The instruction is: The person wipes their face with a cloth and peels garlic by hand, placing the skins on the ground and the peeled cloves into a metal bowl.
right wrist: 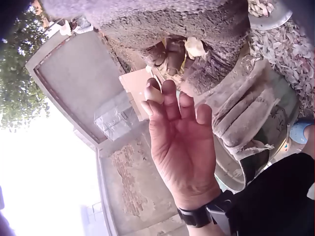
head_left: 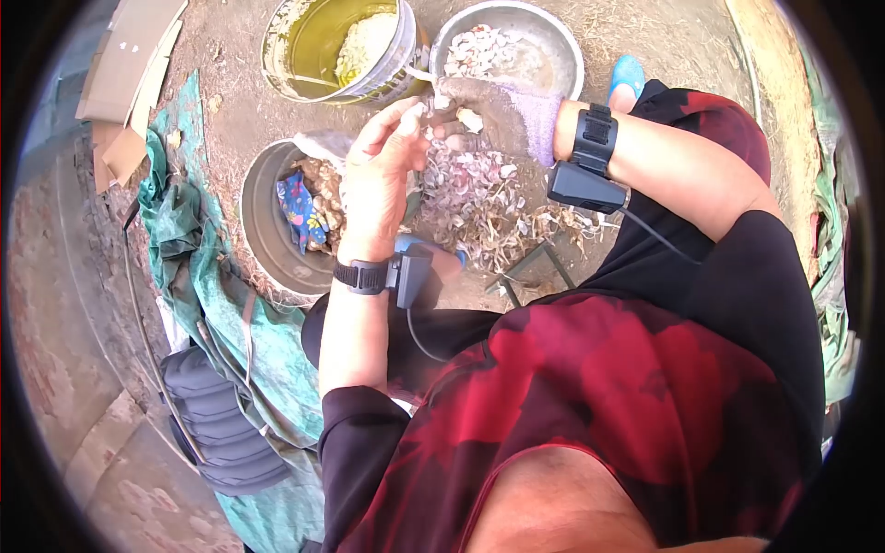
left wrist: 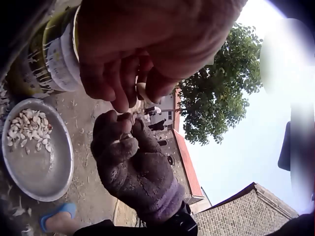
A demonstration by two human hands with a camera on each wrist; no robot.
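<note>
My bare left hand is raised in front of me and pinches a pale garlic clove between thumb and fingertips. Close beside it, my right hand wears a dirty knitted glove with a purple cuff. Its fingers curl round garlic, and one whitish clove shows at the glove's edge. In the left wrist view the gloved fingertips are right at the left fingertips. Below both hands lies a heap of garlic skins on the ground.
Ahead stands a metal basin with peeled cloves, beside a yellowish bucket also holding pale cloves. To the left, a metal tub holds garlic bulbs and a blue floral cloth. Green tarpaulin and cardboard lie further left.
</note>
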